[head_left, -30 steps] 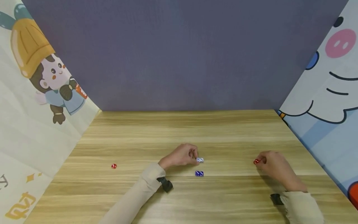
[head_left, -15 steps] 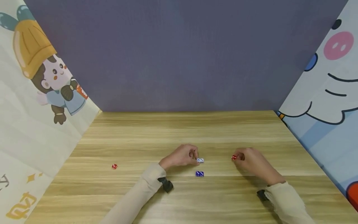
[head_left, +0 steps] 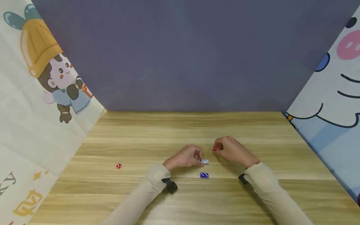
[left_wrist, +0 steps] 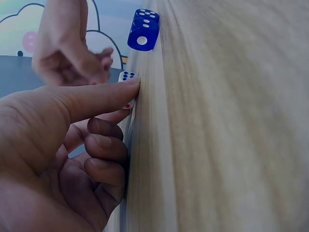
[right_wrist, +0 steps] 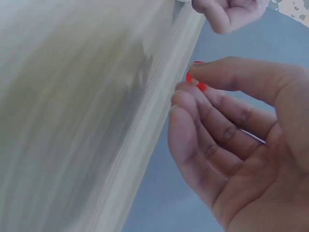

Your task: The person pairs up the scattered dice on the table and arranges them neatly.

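Observation:
In the head view my left hand [head_left: 187, 156] pinches a pair of white dice [head_left: 205, 162] at their left end, down on the wooden table. The left wrist view shows the thumb and index finger on a white die [left_wrist: 127, 76], the other fingers curled. My right hand [head_left: 232, 151] holds a red die [head_left: 214, 149] between thumb and fingertips, just behind and right of the white pair. Part of that red die [right_wrist: 197, 82] shows past the thumb in the right wrist view. Two blue dice [head_left: 204, 175] sit side by side in front of the white ones.
A second red die [head_left: 119, 166] lies on the left part of the table [head_left: 157, 131]. A dark grey panel [head_left: 194, 56] stands along the back edge. Printed cartoon sheets flank the table at left and right.
My right hand has moved left and a little back with the red die, from the table's right side to near the white dice. My left hand stays in place on them.

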Action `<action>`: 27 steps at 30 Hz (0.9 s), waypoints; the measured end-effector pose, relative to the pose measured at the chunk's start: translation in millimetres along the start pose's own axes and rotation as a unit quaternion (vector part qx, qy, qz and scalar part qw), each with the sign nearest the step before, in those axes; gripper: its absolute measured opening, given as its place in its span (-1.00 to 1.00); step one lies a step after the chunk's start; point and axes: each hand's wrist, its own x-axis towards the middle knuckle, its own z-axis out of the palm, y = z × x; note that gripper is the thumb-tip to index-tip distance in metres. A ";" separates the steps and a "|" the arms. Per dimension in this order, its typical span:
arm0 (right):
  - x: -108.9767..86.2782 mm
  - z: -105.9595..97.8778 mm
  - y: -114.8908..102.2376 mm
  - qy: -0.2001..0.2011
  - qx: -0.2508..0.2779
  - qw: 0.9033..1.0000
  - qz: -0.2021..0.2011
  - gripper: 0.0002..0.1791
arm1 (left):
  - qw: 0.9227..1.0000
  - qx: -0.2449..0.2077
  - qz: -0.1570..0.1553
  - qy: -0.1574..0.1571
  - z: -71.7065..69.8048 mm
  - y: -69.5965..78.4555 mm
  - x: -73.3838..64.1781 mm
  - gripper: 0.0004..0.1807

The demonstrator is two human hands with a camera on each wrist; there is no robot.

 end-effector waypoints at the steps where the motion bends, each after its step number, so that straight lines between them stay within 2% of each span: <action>1: 4.5 1.8 -0.9 -0.002 0.002 1.000 0.000 -0.95 | 1.000 0.000 0.001 0.000 0.3 -0.2 0.2 -0.80; 5: 17.4 10.1 -2.1 -0.013 0.001 1.000 -0.019 -0.92 | 1.000 0.000 0.005 -0.002 0.9 -0.6 0.8 -0.81; 10: 24.3 20.5 1.3 -0.021 0.006 0.999 -0.030 -0.89 | 1.000 0.003 -0.003 0.001 1.2 -0.5 0.8 -0.81; 19: 24.2 23.8 10.5 -0.024 0.084 0.996 -0.019 -0.90 | 0.999 0.002 -0.044 0.002 2.1 1.7 -0.7 -0.78; 27: 24.2 23.8 13.0 -0.043 0.125 0.991 0.002 -0.90 | 0.999 -0.004 -0.039 0.007 3.0 2.8 -1.4 -0.79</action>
